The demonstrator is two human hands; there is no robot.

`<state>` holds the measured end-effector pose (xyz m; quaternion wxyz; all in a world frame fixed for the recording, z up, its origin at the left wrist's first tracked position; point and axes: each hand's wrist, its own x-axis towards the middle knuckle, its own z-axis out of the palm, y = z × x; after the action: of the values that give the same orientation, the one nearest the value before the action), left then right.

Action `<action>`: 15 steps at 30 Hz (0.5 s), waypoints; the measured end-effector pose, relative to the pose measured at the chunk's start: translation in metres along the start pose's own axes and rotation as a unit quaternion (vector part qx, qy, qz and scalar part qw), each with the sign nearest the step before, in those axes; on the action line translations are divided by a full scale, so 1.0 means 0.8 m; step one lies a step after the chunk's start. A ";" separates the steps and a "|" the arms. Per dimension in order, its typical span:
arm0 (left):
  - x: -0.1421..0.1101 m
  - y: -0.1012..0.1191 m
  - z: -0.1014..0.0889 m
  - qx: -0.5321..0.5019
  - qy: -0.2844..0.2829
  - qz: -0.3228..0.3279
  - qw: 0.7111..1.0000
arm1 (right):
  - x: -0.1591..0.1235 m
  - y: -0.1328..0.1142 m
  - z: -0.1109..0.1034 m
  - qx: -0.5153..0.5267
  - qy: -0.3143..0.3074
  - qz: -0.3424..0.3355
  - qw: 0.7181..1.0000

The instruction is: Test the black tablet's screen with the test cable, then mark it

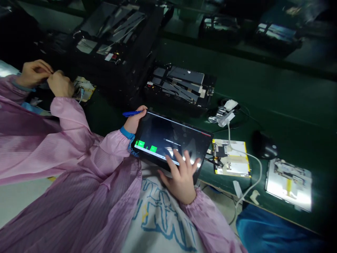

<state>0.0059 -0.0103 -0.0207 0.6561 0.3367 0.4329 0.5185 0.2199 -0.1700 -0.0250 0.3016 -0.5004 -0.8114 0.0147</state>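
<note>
A dark green worktop (297, 140) is spreading beneath nearly everything. At 11 o'clock from the tablet (171, 133), a tall stack of black trays (143, 52) is holding flat panels. Blue fabric (273, 225) is showing at 4 o'clock, and a single black tray (171, 101) is lying at 12 o'clock, also carrying panels. The tablet itself is tilting in front of the person's body, near the worktop's edge; its dark screen is displaying green blocks toward 8 o'clock. A shiny silver panel (300, 193) is resting between 3 and 4 o'clock, and a yellow-edged electronic assembly (237, 168) is lying nearer at 3 o'clock. A co-worker's hands (61, 84) are working close together around 10 o'clock, pinching something too small to identify. The right hand (183, 179) is spreading open over the screen's lower part at 5 o'clock; whether its fingertips are touching is unclear. The left hand (134, 121) is gripping the tablet's 10 o'clock corner while also holding a blue pen (129, 114). A blue wristband (126, 133) is circling that wrist.
</note>
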 end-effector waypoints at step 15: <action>0.003 0.001 0.003 0.030 0.010 0.021 0.999 | -0.042 0.044 0.005 -0.077 0.077 0.067 0.992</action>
<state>0.0080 -0.0080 -0.0195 0.6303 0.3606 0.4474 0.5221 0.2566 -0.1788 -0.0554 0.3224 -0.5749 -0.7491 -0.0662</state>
